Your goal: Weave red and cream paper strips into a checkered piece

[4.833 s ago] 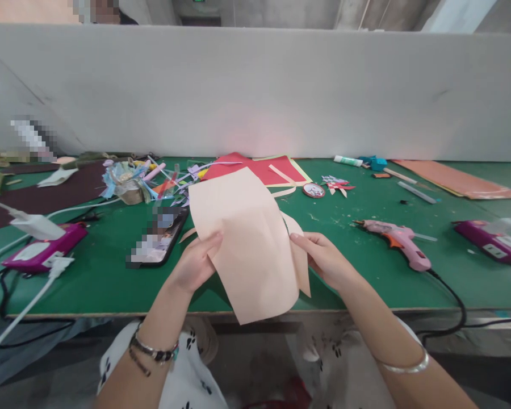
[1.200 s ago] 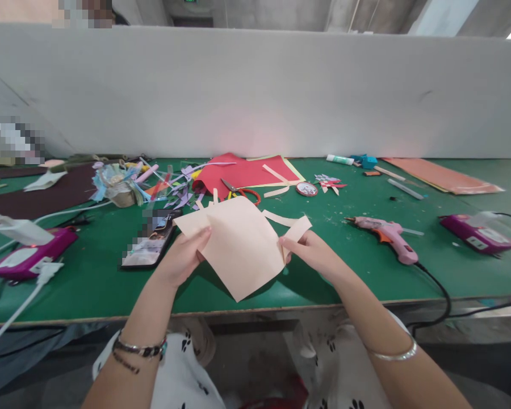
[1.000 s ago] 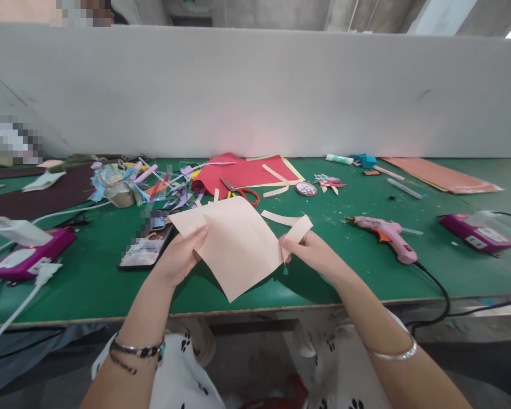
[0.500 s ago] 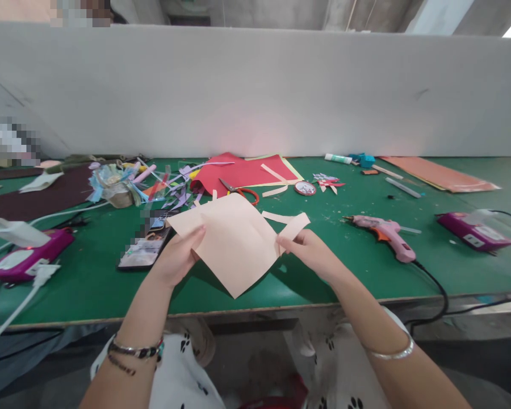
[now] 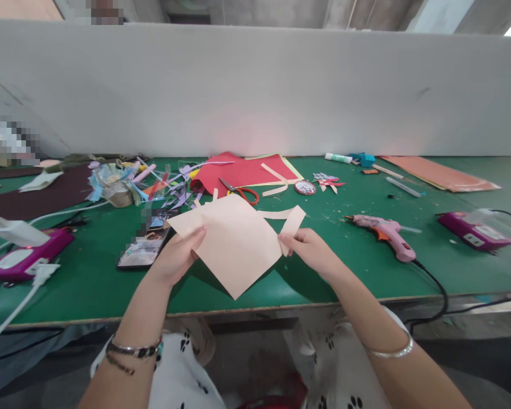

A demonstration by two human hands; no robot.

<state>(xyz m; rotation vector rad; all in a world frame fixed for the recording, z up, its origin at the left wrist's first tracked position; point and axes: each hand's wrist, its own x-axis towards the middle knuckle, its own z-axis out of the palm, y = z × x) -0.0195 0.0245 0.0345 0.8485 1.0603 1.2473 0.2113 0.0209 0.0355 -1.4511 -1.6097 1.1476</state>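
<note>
A folded peach paper sheet [image 5: 232, 244] hangs just above the green table [image 5: 89, 278], near its front edge. My left hand [image 5: 176, 258] pinches the sheet's left corner, thumb on top. My right hand [image 5: 310, 253] pinches its right edge, where a narrow peach flap [image 5: 292, 221] sticks up. Both hands are closed on the paper. Behind the sheet lie red-handled scissors [image 5: 241, 192] on red paper [image 5: 247, 170], with loose peach strips [image 5: 276, 213] beside them.
A phone [image 5: 147, 244] lies left of my left hand. A pink glue gun [image 5: 385, 233] with a black cord lies to the right. Purple devices [image 5: 21, 258] [image 5: 474, 233] sit at both sides. Paper scraps [image 5: 123, 182] pile at back left. A white partition [image 5: 255, 91] runs behind.
The sheet has come down from upright in front of me and been folded smaller. In the last second it barely moved; my right hand shifted slightly on the flap.
</note>
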